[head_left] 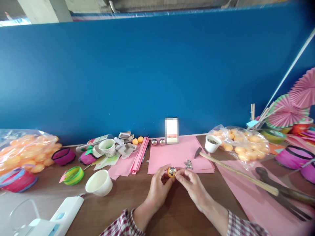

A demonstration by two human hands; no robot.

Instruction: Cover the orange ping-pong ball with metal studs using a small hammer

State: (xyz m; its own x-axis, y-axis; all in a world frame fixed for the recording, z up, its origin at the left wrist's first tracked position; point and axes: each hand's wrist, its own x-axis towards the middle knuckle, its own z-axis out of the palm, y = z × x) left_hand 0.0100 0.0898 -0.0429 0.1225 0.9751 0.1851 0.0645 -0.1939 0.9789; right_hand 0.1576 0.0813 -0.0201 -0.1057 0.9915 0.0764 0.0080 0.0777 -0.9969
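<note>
While flat pink paper sheets [169, 156] and a wooden-handled hammer [236, 171] lie beyond, a shiny orange-and-silver ball [172, 172] sits between the left hand [159, 184], curled around it, and the right hand [193, 186], pinching its edge.

You have an orange ball [171, 172] at the lower centre of the frame, with a shiny silver patch on it. Your sleeves [125, 225], along the bottom edge, are checked in maroon and white. The table [123, 203] is brown, the paper [169, 157] near the middle plain pink, and the wall panel [157, 72] across the upper frame plain blue. At far right, a pleated fan [289, 112] is pink, rimmed pale green; at left, a round container [63, 158] is magenta with black trim.
</note>
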